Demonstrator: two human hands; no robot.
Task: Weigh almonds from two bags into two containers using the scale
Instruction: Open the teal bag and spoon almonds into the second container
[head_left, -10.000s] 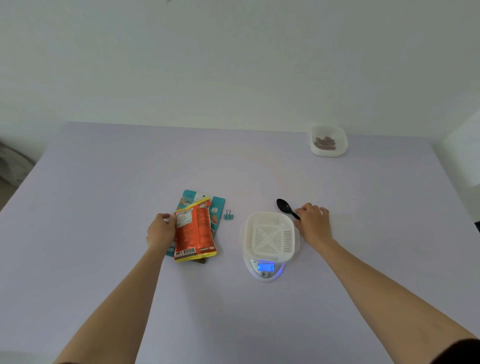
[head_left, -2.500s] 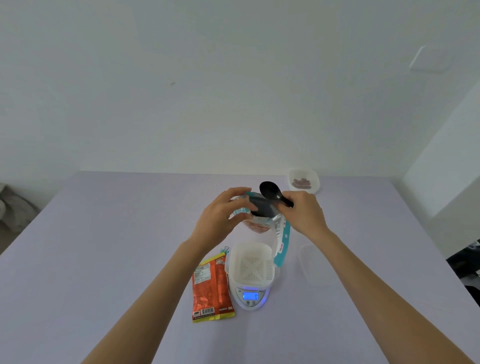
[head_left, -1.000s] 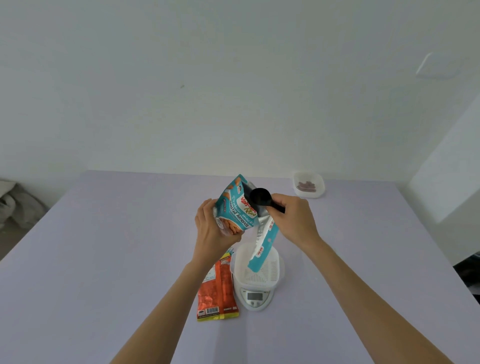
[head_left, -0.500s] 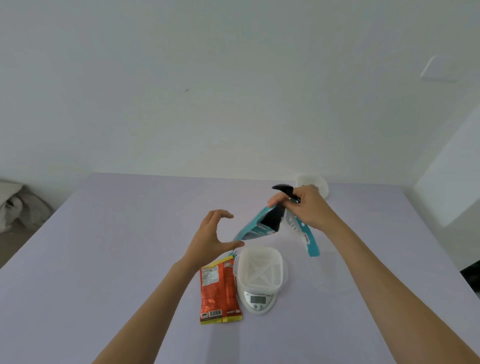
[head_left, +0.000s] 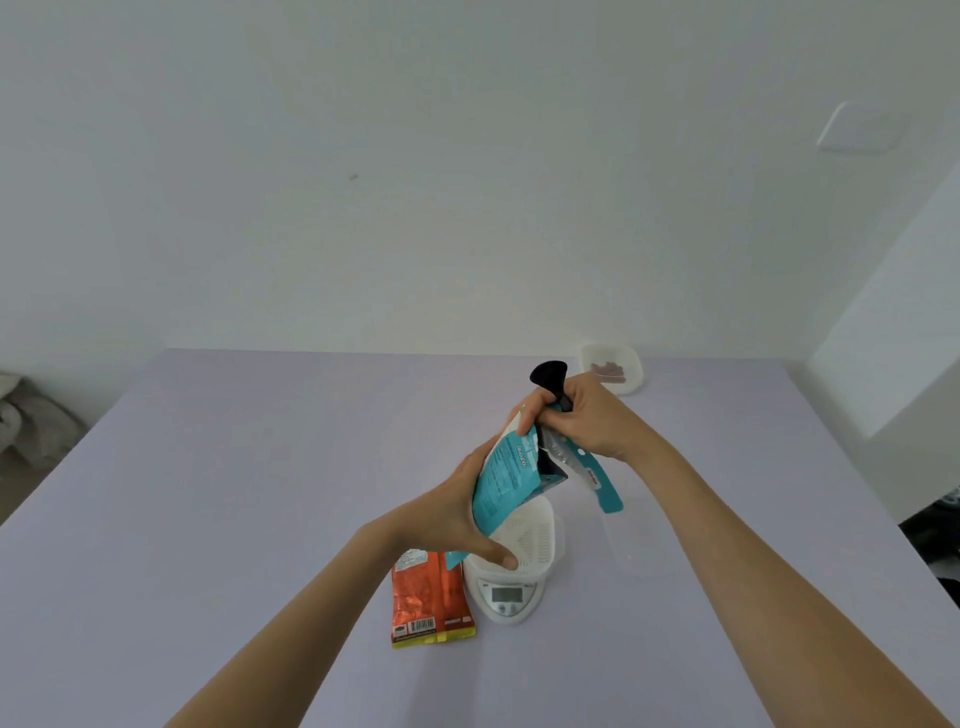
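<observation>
A teal almond bag (head_left: 506, 480) is held tilted above the white perforated basket (head_left: 537, 538), which sits on the white scale (head_left: 506, 597). My left hand (head_left: 457, 514) grips the bag's lower part from the left. My right hand (head_left: 587, 415) pinches the bag's opened top and holds a black spoon (head_left: 548, 376), whose bowl points up. A torn teal strip (head_left: 597, 478) hangs from the bag's mouth. An orange almond bag (head_left: 428, 597) lies flat left of the scale. A white container (head_left: 613, 366) with brown almonds sits at the far right of the table.
A clear empty container (head_left: 631, 545), faint against the table, stands right of the scale. The lilac table (head_left: 234, 493) stretches wide to the left. A white wall rises behind, and a white ledge stands at the right.
My left hand, open and off the bag half a second ago, now grips the teal bag's lower part. The bag has swung more upright over the basket.
</observation>
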